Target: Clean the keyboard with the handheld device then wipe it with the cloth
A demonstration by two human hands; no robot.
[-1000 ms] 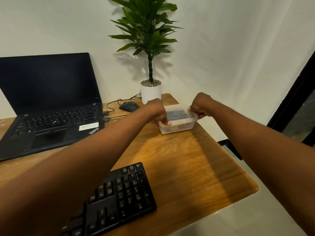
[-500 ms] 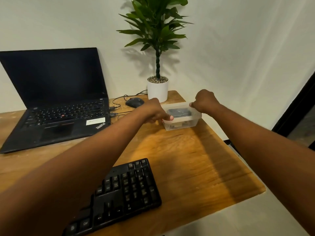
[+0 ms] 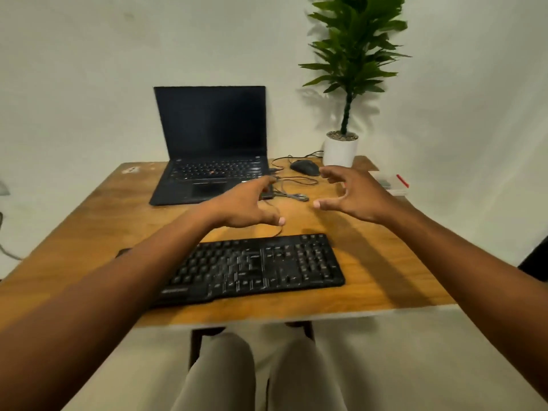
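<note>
I see both hands empty above the desk [image 3: 370, 280]: left hand [image 3: 243, 207] flat w/ fingers out, right hand [image 3: 353, 192] spread, fingers loosely bent. Keyboard [image 3: 255, 268] lies just below them near the front edge; clear container [image 3: 391, 185] sits at the far right edge, contents too blurry to tell.

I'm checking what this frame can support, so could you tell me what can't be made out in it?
- Box: mostly hidden behind the right hand; its contents can't be seen.
- Keyboard: its left end is covered by the left forearm; key legends are blurred.
- Left hand: motion-blurred, its fingertips merge with the laptop edge.
- Handheld device and cloth: neither can be identified in the head view.
</note>
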